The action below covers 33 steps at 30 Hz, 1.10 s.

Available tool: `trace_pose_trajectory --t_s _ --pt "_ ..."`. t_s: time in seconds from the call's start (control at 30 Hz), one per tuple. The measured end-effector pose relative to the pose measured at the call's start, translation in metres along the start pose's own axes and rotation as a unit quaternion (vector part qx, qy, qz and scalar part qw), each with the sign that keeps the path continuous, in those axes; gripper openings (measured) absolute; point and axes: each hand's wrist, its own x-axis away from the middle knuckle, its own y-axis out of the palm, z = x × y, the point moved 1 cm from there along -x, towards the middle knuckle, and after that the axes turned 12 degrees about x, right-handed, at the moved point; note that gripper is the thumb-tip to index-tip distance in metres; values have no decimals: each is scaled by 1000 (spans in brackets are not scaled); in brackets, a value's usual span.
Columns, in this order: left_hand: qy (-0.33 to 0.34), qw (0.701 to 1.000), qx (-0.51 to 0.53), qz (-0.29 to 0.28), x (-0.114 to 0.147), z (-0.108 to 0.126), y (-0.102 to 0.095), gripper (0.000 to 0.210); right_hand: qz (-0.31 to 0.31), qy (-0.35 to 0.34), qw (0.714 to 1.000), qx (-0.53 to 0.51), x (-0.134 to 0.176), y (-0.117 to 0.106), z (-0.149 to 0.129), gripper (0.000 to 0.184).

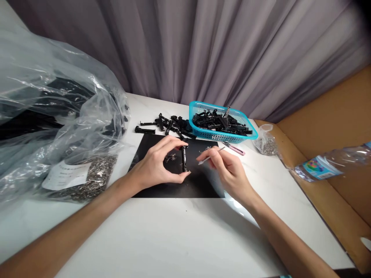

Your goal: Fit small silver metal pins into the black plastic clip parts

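My left hand point(158, 162) is closed on a slim black plastic part point(184, 158), gripped by its two ends between thumb and fingers and held upright above a black mat point(156, 189). To the right of that part, my right hand point(228, 168) pinches thin metal tweezers point(206, 159), whose lower left end is apart from the black part. Small metal pieces point(170, 157) lie on the mat behind my left hand. More metal pieces point(207, 148) lie near my right fingertips; their exact shape is too small to tell.
Behind the mat lie loose black parts point(169, 124) beside a blue basket point(255, 133) full of them. A pink cutter point(235, 149) and a small bag of metal pieces point(267, 144) sit right. Large plastic bags point(98, 100) stand left. A bottle point(321, 168) rests by cardboard point(327, 112).
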Motion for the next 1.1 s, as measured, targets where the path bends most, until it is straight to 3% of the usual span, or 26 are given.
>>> trace_pose_trajectory --t_s 0.23,0.53,0.93,1.0,1.1 --pt "-15 1000 3 6 -1 -1 -1 57 -27 22 985 -166 3 13 -3 34" --pt "-9 999 -8 43 2 -2 0 53 -54 38 982 -176 3 19 0 36" --pt "-42 998 -23 27 2 -3 0 53 -46 13 987 -153 8 22 0 35" --pt "-49 999 -8 19 -1 -3 0 53 -11 6 993 -113 2 14 1 39" --pt "-58 998 0 -8 -2 -3 0 55 113 -11 993 -24 -10 -6 10 42"
